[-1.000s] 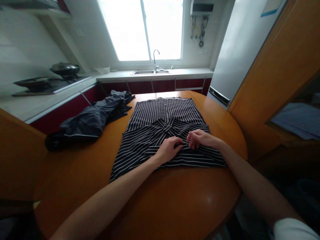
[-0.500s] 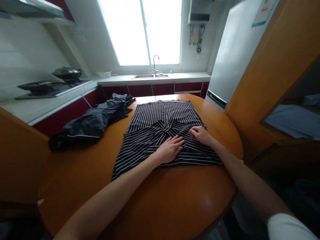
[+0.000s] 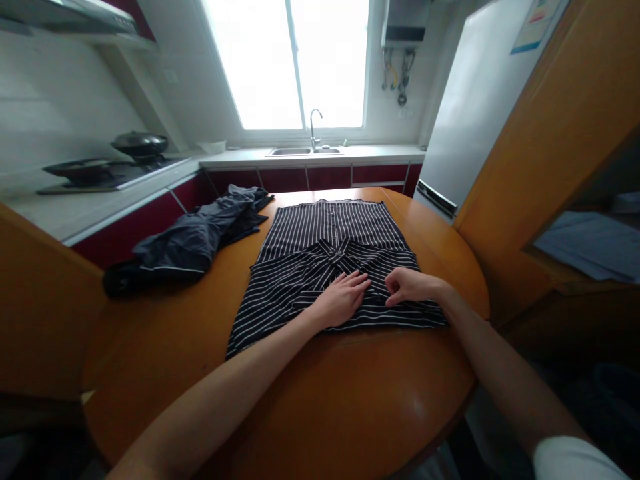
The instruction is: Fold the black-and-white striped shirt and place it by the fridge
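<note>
A black shirt (image 3: 331, 223) with white stripes lies spread on the table, the stripes running lengthwise on its far part. Across its near part the stripes run sideways, with overlapping folds and strips of cloth around the middle. My left hand (image 3: 343, 299) rests flat on this near part, palm down, fingers stretched toward the right. Over the right side of the cloth is my right hand (image 3: 411, 285), its fingers bent downward and the thumb apart from them. No cloth shows gripped in either hand.
The round wooden table (image 3: 320, 400) carries a heap of dark grey clothes (image 3: 195, 233) on its left. Behind stand a counter with a sink (image 3: 305, 152) and a stove (image 3: 120, 175) with pans. A fridge (image 3: 470, 100) and wooden shelf unit (image 3: 530, 140) flank the right side.
My right hand has shifted a little toward me across the cloth, its wrist now more bent. My left hand stays flat in about the same spot on the shirt.
</note>
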The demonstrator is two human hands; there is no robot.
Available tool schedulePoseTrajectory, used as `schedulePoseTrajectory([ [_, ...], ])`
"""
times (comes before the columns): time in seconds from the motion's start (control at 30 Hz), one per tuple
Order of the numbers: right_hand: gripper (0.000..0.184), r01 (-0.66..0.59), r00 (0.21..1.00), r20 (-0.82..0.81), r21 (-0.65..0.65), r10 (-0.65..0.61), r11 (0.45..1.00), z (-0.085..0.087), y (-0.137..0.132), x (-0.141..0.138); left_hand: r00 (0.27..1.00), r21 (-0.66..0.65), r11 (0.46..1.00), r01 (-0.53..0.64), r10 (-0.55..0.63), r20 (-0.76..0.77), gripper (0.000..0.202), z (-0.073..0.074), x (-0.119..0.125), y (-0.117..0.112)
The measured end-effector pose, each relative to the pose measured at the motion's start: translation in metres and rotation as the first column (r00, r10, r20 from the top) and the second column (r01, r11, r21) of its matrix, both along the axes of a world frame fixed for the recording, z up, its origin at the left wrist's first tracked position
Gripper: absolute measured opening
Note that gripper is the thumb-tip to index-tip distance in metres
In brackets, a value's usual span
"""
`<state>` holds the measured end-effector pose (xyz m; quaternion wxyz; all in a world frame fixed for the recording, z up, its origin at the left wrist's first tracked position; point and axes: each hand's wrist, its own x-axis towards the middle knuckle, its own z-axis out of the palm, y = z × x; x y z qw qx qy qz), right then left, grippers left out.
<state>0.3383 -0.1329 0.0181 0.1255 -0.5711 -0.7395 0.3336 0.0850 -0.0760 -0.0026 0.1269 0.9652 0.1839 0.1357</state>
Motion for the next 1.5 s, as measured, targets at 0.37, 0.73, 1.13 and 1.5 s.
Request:
schedulePoseTrajectory([
  [0.37, 0.046, 0.127, 0.984, -0.147, 0.199, -0.098, 0.972, 0.0, 0.006, 0.002, 0.958, -0.034, 0.962, 0.272, -0.274, -0.084, 0.076, 0.012, -0.001, -0.027],
  [0.73, 0.032, 0.276, 0.937, -0.321, 0.438, -0.138, 0.855, -0.015, 0.018, -0.012, 0.982, 0.005, 0.984, 0.178, -0.177, -0.071, 0.078, 0.007, 0.0, -0.029],
  [1.13, 0.037, 0.247, 0.952, -0.268, 0.383, -0.148, 0.89, -0.026, 0.019, -0.011, 0.987, -0.111, 0.981, 0.16, -0.157, 0.035, 0.047, 0.018, 0.003, -0.027],
  [1.5, 0.036, 0.223, 0.959, -0.248, 0.366, -0.137, 0.903, -0.024, 0.018, -0.01, 0.952, 0.044, 0.952, -0.302, 0.304, -0.047, 0.058, -0.009, -0.005, 0.012],
])
